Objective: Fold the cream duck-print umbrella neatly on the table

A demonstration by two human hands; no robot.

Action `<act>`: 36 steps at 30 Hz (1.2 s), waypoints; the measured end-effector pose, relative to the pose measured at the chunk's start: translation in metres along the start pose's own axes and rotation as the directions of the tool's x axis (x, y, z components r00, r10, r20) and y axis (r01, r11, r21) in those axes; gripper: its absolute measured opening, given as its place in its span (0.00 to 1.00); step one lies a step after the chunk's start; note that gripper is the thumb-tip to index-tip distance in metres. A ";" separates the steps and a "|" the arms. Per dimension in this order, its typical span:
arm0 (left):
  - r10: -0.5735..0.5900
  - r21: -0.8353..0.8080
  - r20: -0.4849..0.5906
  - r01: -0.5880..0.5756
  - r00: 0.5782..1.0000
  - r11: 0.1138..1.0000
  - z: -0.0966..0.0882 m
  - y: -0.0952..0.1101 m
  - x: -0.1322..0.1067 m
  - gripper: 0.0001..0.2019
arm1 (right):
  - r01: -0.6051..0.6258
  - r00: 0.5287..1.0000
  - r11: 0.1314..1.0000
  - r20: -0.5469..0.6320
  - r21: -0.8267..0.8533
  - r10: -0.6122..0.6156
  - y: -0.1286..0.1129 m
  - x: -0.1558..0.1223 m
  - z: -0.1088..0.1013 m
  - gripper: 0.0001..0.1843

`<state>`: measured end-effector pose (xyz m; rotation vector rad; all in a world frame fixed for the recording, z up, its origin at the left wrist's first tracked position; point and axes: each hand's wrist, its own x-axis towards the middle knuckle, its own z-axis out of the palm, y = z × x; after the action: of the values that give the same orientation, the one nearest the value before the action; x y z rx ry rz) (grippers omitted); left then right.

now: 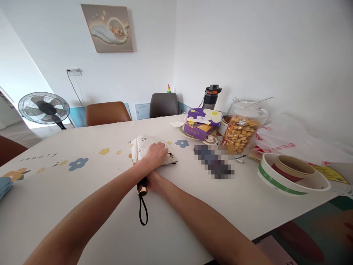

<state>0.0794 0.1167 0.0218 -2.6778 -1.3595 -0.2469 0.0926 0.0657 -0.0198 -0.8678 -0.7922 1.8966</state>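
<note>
A folded umbrella (138, 145) lies in front of me, its cream canopy carrying small printed figures and writing. Its black handle (141, 182) ends in a copper-coloured cap with a black wrist loop (143, 213), pointing towards me. My left hand (156, 154) rests over the canopy, its fingers bent down on the fabric. Beneath the left wrist, my right hand (153, 179) is at the handle's upper end, closed around it as far as it shows; most of its fingers are hidden. My forearms cross there.
On the right stand a purple tissue box (202, 125), a black bottle (211, 97), a snack jar (239, 132), a plastic bag (286, 136) and a white bowl-like ring (281, 184). A pixelated dark object (213, 162) lies nearer. Chairs (107, 113) line the far side; a fan (44, 107) stands left.
</note>
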 end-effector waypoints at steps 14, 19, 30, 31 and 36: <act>-0.756 -0.803 -0.343 0.244 0.558 0.544 -0.037 -0.075 -0.055 0.07 | -0.174 0.982 0.974 0.097 0.142 0.161 0.002 0.005 -0.005 0.07; -0.879 -0.962 -0.069 0.202 0.472 0.184 -0.025 -0.102 -0.098 0.12 | -0.163 0.982 0.975 0.120 0.154 0.145 -0.003 0.003 -0.004 0.08; -0.882 -0.964 0.101 0.266 0.461 0.028 0.013 -0.109 -0.136 0.19 | -0.131 0.987 0.974 0.112 0.186 0.111 -0.008 -0.002 -0.005 0.13; -0.877 -0.952 0.083 0.298 0.473 0.071 0.015 -0.110 -0.136 0.20 | -0.117 0.990 0.978 0.099 0.176 0.100 -0.007 -0.002 -0.004 0.11; -0.864 -0.797 -0.012 0.517 0.503 0.312 0.022 -0.116 -0.139 0.26 | -0.079 0.997 0.985 0.039 0.152 0.074 -0.005 -0.001 -0.001 0.08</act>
<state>-0.0928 0.0794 -0.0232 -1.8287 -2.5738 -1.7165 0.0963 0.0670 -0.0164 -0.7820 -0.6310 2.0153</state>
